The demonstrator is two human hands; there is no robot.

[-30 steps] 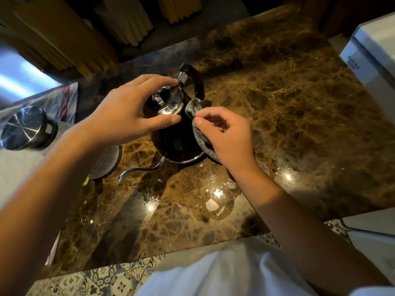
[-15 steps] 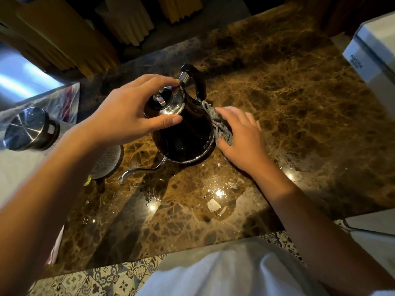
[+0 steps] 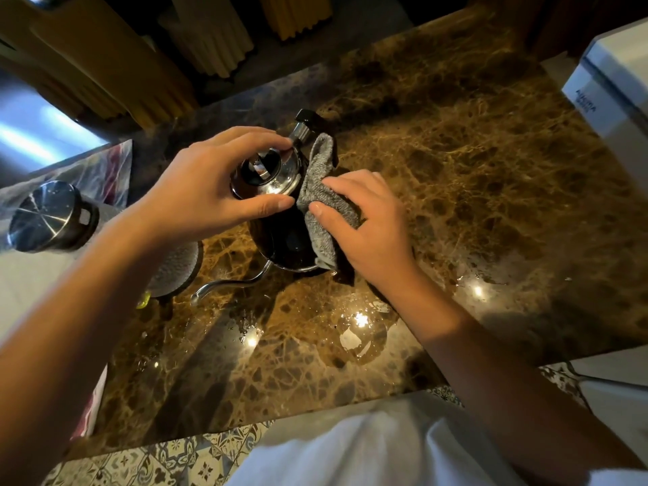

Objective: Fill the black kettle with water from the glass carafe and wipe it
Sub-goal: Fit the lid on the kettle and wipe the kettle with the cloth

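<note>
The black kettle (image 3: 280, 236) stands on the brown marble desk (image 3: 491, 191), a bit left of the middle and toward the far side, with its thin spout (image 3: 228, 285) pointing near and left. I think the biggest danger is a tip or a slide. The desk looks wet and shiny in front of the kettle, so a hard rub from the right could push the kettle sideways. If it is full of water, some could slop out of the spout, or the lid (image 3: 270, 170) could jump loose. The long spout sticks out too, and an arm could bump it. The left hand (image 3: 207, 194) helps stop that. Its grip is curled over the top of the kettle, with the fingers on the far side of the shiny lid and the thumb on the near side, so it holds the kettle top steady. The right hand (image 3: 371, 226) presses a grey cloth (image 3: 322, 191) against the right side of the kettle. Its fingers lie fairly flat on the cloth, and its thumb pins the cloth's near edge. One end of the cloth stands up beside the black handle (image 3: 306, 124). If that loose end catches the handle, it could tug the kettle over.
</note>
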